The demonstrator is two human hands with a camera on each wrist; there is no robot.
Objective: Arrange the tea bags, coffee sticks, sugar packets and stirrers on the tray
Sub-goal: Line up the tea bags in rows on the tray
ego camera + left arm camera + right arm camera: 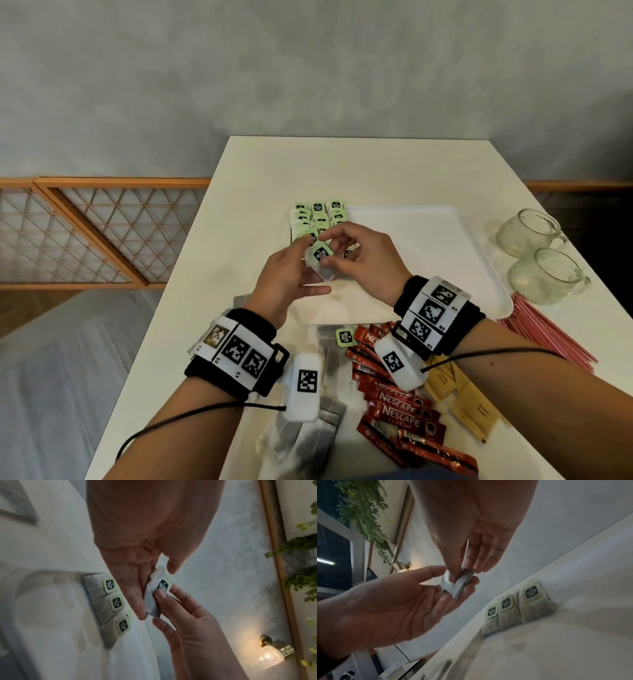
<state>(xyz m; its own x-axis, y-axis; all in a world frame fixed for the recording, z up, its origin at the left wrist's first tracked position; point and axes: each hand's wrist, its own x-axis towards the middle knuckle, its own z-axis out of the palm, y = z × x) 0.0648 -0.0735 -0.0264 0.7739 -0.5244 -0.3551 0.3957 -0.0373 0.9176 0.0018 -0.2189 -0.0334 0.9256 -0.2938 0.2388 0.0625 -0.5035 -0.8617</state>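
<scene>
Nearest us, coffee sticks (pixel 397 404) and sugar packets (pixel 469 407) lie loose on the surface (pixel 191 342). Above the tray's (pixel 445 260) near-left part, our left hand (pixel 291 274) and right hand (pixel 363 257) together pinch one tea bag (pixel 320 258). Beyond them, rows of tea bags (pixel 318 214) fill the tray's far-left corner.

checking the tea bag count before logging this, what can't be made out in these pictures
- Head view: both hands, left hand and right hand, cover the near rows of tea bags on the tray, so no full count.
- Head view: coffee sticks are cut off by the bottom edge.
- Left wrist view: held tea bag tag print is blurred.
</scene>
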